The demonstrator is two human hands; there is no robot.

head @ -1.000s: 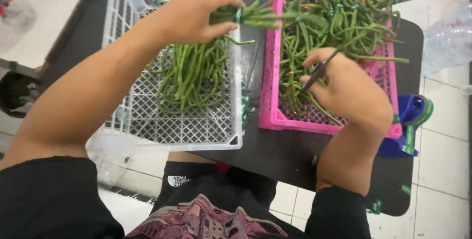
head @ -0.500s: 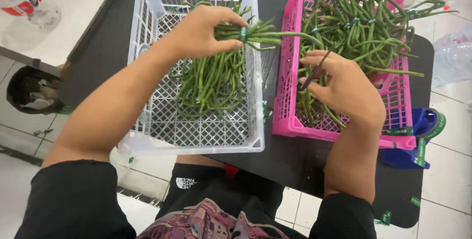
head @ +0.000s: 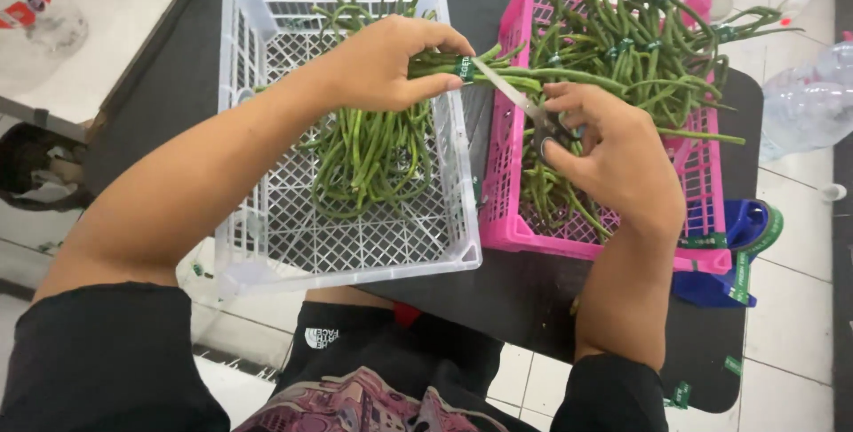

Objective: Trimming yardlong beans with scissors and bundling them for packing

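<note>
Holding a bundle of long green beans tied with a green band (head: 462, 66), the left hand (head: 382, 63) is closed around it above the gap between the white plastic lattice crate (head: 267, 245) and the pink plastic crate (head: 506, 219). Half a second earlier the right hand (head: 613, 156) was resting in the pink crate; now it brings metal scissors (head: 520, 103) up, the blade tip touching the band, so the cutting seems to begin. The scissor handles are hidden by the fingers, and I cannot tell if the blades are apart.
</note>
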